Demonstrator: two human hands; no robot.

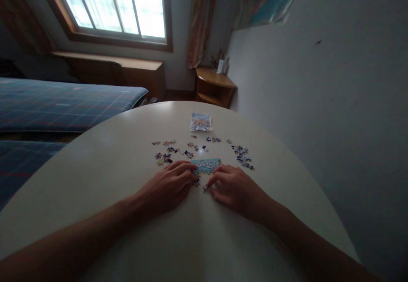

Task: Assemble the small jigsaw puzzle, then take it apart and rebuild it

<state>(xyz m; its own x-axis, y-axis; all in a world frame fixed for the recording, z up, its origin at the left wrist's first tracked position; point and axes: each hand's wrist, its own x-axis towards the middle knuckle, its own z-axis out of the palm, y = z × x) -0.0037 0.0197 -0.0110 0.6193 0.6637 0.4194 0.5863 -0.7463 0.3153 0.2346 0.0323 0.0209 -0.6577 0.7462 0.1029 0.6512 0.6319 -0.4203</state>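
A partly joined jigsaw puzzle (206,165), light blue with white lettering along its top, lies flat between my hands. My left hand (174,184) rests at its left side, fingertips on the joined pieces (196,181) that run down its left edge. Just below the lettered strip, my right hand (234,188) pinches a small puzzle piece (206,188) between thumb and fingers. That piece is apart from the joined part. Loose puzzle pieces (168,150) are scattered beyond my left hand, and a cluster of more pieces (244,156) lies beyond my right.
A small printed picture sheet or packet (200,122) lies toward the far side of the round white table (127,137). A plaid-covered bed (63,103) stands at the left. The wall (334,103) is close on the right, with a wooden corner shelf (215,78) behind the table.
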